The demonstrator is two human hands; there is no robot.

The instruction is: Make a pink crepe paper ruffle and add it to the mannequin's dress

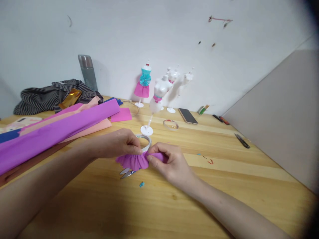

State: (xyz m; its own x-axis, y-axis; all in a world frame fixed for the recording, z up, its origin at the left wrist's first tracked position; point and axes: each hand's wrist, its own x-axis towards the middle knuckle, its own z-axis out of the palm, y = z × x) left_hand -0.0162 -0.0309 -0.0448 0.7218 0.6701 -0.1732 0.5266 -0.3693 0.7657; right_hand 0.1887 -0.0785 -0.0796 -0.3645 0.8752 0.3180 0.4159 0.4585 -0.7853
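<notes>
Both hands pinch a strip of purple crepe paper (133, 161), gathered into ruffles along its left part. My left hand (122, 144) closes on its top edge with thumb and fingers. Just to the right, my right hand (170, 161) grips the strip where it is less pleated. A roll of tape (149, 142) is right behind the paper, partly covered by my left hand; I cannot tell whether it is held. Under the ruffles a pair of scissors (128, 173) lies on the table, its handles hidden. A small teal scrap (142, 184) lies in front.
Behind my hands stands a white mini mannequin (159, 91); another wears a teal and pink dress (142, 88). Rolled purple paper (62, 127) fills the left side, near a bottle (88, 73). A phone (187, 116), a ring-shaped roll (170, 124) and a cutter (242, 141) lie to the right.
</notes>
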